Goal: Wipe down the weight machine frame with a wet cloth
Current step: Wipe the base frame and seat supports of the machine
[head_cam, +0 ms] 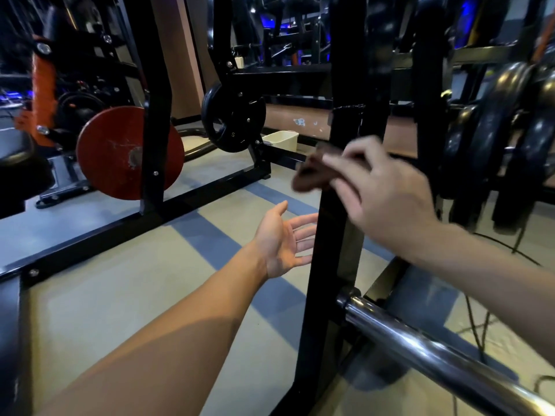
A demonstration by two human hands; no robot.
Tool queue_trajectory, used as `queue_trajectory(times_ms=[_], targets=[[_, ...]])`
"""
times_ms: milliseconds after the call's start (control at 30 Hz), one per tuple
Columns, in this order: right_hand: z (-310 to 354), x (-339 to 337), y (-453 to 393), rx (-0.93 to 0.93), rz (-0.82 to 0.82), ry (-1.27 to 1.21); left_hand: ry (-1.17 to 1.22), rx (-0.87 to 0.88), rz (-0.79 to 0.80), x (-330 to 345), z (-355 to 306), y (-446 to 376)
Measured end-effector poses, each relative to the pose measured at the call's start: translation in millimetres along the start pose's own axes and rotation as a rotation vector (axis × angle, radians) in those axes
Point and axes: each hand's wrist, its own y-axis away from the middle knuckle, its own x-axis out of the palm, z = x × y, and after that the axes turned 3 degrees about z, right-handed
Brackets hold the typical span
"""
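A black upright post of the weight machine frame runs down the middle of the view. My right hand is blurred with motion and grips a dark brown cloth against the post at mid height. My left hand is held palm up and open just left of the post, below the cloth, with its fingertips reaching behind the post's edge. It holds nothing.
A chrome bar juts out at the lower right. A red weight plate and a black plate hang on the frame to the left. Black plates are stacked at the right. A cream bin stands on the floor behind.
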Motion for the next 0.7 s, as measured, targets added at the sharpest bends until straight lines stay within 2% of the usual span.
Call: queue_trajectory(times_ms=[100, 233, 333, 467, 567, 633, 700], targets=[[-10, -8, -20, 0.051, -0.081, -0.014, 0.001, -0.009, -0.001, -1, 3, -1], [-7, -6, -17, 0.067, -0.072, -0.050, -0.010, 0.009, -0.025, 0, 3, -1], [8, 0, 11, 0.001, 0.040, -0.003, -0.007, 0.024, -0.049, 2, 4, -2], [42, 18, 73, -0.212, 0.310, 0.054, 0.014, 0.021, -0.077, 1, 3, -6], [57, 29, 99, -0.271, 0.479, 0.064, -0.068, 0.051, -0.076, -1, 2, -10], [61, 33, 102, -0.284, 0.545, 0.076, -0.106, 0.061, -0.077, -1, 1, -10], [59, 30, 92, -0.276, 0.524, 0.092, -0.106, 0.064, -0.086, 1, 1, -11]])
